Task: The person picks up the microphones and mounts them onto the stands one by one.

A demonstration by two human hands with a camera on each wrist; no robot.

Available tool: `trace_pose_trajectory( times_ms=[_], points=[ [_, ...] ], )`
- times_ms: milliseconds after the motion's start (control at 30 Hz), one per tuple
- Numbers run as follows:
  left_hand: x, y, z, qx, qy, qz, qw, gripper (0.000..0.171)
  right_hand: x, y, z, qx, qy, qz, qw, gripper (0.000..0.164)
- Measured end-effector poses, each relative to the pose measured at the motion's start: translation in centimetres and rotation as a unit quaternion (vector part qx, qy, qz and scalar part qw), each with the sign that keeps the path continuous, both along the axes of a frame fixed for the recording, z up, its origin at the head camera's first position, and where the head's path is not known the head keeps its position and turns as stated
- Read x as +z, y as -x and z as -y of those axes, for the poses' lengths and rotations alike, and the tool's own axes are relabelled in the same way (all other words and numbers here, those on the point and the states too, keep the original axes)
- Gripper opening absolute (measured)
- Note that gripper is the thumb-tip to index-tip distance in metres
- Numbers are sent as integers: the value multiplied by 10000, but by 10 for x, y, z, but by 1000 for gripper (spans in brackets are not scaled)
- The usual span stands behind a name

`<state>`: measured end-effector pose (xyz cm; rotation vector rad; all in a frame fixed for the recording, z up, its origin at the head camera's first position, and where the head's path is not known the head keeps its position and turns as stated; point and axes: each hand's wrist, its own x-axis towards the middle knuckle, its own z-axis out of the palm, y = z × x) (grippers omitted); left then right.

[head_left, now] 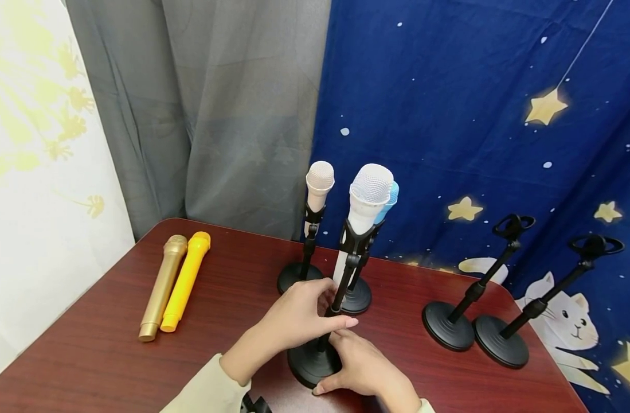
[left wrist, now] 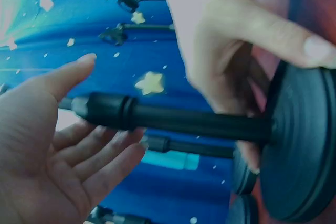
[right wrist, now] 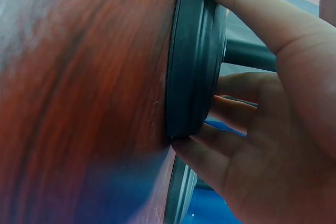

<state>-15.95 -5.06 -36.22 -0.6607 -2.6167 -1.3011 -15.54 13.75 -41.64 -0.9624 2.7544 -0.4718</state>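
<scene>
A white microphone sits tilted in the clip of a black microphone stand near the front of the table. My left hand is around the stand's pole, thumb and fingers spread; the left wrist view shows the pole passing between them without a grip. Low down, my right hand holds the round base, with the thumb at one edge and the fingers at the other. Behind stand two more stands, bearing a pale pink microphone and a blue microphone, partly hidden.
At the left, a gold microphone and a yellow microphone lie side by side on the dark red table. Two stands with bare clips, one stand beside another stand, are at the right. Curtains hang behind.
</scene>
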Motion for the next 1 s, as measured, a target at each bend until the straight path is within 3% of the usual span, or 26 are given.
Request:
trace_pose_trajectory(
  times_ms=[333,467,767,1000],
  points=[
    [4,6,16,-1104,-664,637,9896,26,0,2,1,-26,-6,167,9999,91],
    [5,5,18,-1324,-701,831,9852,23,1,1,1,-14,-10,123,9999,92],
    [6,7,15,-1061,-587,767,9897,20,1,3,1,-51,-32,166,9998,90],
    [4,5,11,-616,-535,401,9959,20,0,2,1,-31,-53,133,9999,90]
  ],
)
